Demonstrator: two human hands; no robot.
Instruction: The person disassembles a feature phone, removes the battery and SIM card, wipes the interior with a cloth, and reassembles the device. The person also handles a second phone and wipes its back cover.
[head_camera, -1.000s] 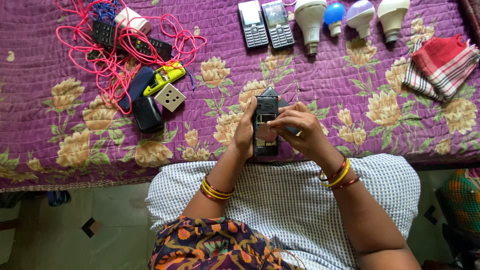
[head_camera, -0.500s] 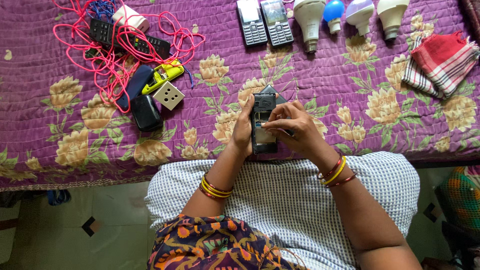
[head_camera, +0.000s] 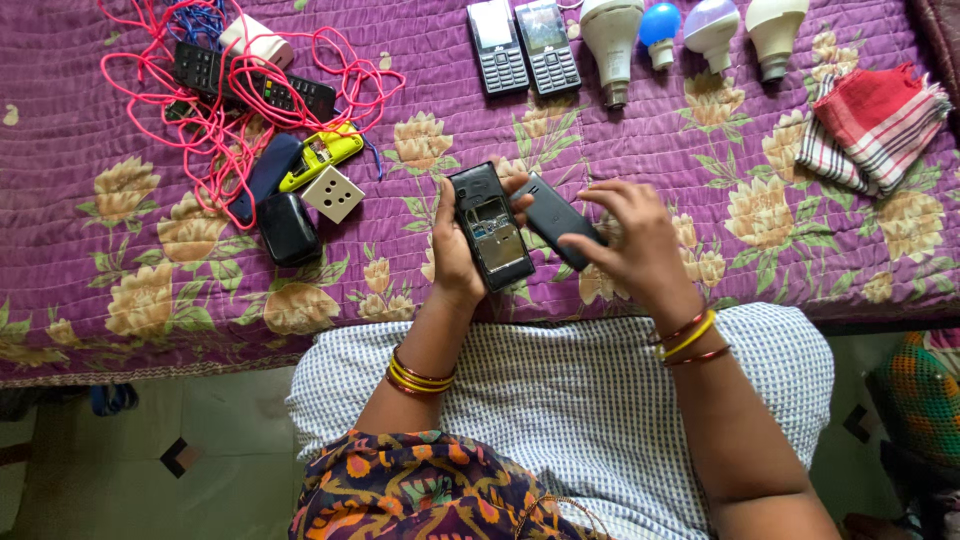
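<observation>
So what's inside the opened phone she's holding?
The opened phone in the left hand shows a bare, pale battery bay. Its lower end is covered by the palm. The right hand holds the back cover.

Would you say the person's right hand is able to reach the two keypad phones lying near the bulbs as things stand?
Probably yes, but not freely: the quilt between the right hand and the two keypad phones is bare, yet that hand holds the black back cover, so it would need to put that down first.
</observation>
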